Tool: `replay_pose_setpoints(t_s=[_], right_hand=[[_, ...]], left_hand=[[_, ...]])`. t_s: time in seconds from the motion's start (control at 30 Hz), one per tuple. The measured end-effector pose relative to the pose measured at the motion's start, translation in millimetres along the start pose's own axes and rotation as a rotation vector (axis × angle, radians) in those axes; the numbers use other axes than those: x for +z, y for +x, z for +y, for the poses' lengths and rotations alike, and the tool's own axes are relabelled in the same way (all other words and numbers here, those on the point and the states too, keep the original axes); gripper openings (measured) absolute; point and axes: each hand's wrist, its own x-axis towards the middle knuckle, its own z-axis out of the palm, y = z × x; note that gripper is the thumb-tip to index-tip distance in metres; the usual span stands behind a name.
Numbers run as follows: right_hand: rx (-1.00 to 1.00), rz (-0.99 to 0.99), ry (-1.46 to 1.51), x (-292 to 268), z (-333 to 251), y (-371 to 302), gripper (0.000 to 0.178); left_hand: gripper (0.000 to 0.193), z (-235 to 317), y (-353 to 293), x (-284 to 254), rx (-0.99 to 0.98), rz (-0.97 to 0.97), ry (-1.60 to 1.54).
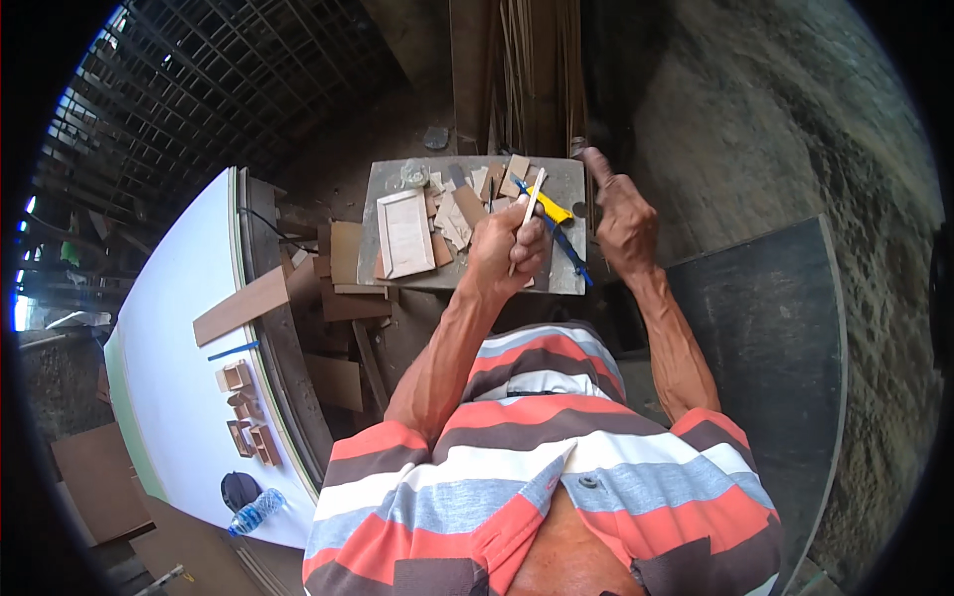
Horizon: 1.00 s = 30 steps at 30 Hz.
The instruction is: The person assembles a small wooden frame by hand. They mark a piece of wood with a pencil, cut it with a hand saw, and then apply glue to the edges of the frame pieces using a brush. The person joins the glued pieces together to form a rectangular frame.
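Bright light [22, 311] shows at the left edge, below a dark lattice [238, 60]; a rough wall [785, 109] stands at right.

No readable text, label, brand, number or sign on anything in view

A framed panel [405, 234] lies along the left edge of the bench [378, 194], with scraps [453, 221] to its right across the middle. Toward the right edge lies one tool [554, 208]; another [568, 250] reaches toward the near right corner. A stick [535, 194], in the left hand [505, 243], is above the bench, between panel and tools. Left of the bench, a sheet [169, 348] carries a board [241, 306], then, nearer the person along its right edge, blocks [264, 445] and a bottle [256, 512].
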Motion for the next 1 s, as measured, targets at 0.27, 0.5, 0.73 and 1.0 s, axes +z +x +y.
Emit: replay_pose_setpoints(t_s=[0.27,0.5,0.73,1.0], right_hand=[[-0.202,-0.126,-0.051,1.1,19.1,2.1,0.061],[0.343,-0.255,0.229,10.7,59.6,-1.1,0.057],[0.507,-0.293,0.503,33.0,16.8,-37.2,0.056],[-0.021,-0.366,0.193,60.6,-5.6,-29.9,0.06]], left_hand=[[0.026,-9.8,-1.2,6.3,0.029,0.17,0.147],[0.022,-12.4,4.9,-21.4,0.078,0.201,0.379],[0.02,-13.9,11.6,-62.7,0.126,0.277,0.28],[0.013,-9.1,20.5,-75.8,0.164,0.273,0.162]])
